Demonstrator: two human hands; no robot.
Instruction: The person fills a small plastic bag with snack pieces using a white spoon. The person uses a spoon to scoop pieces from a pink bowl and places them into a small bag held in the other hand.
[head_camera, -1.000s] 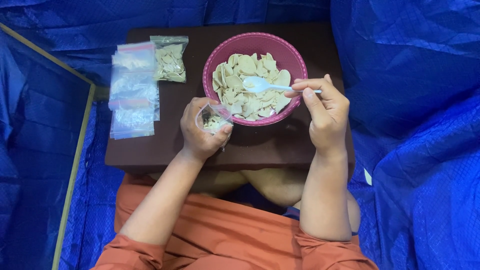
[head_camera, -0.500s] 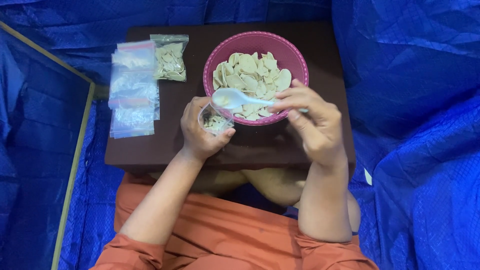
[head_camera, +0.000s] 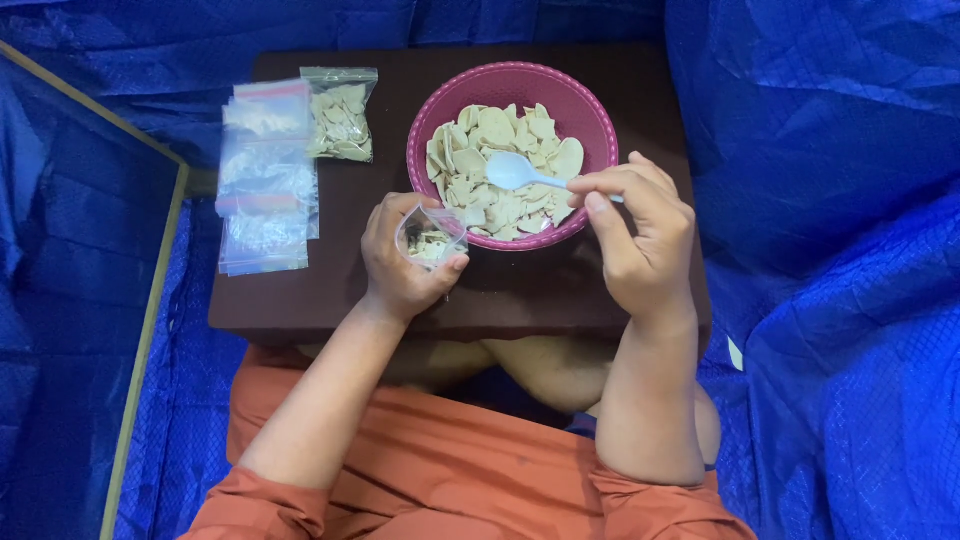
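Seen from above, a pink bowl (head_camera: 512, 82) of pale chips (head_camera: 500, 170) sits on a dark tabletop (head_camera: 300, 290). The right hand (head_camera: 640, 240), at the bowl's right rim, pinches a white spoon (head_camera: 515, 172) over the chips. The left hand (head_camera: 400, 260), just below the bowl's left rim, has its fingers curled around a small open bag (head_camera: 432, 238); a filled bag (head_camera: 340, 115) and empty bags (head_camera: 265, 180) lie left of the bowl.
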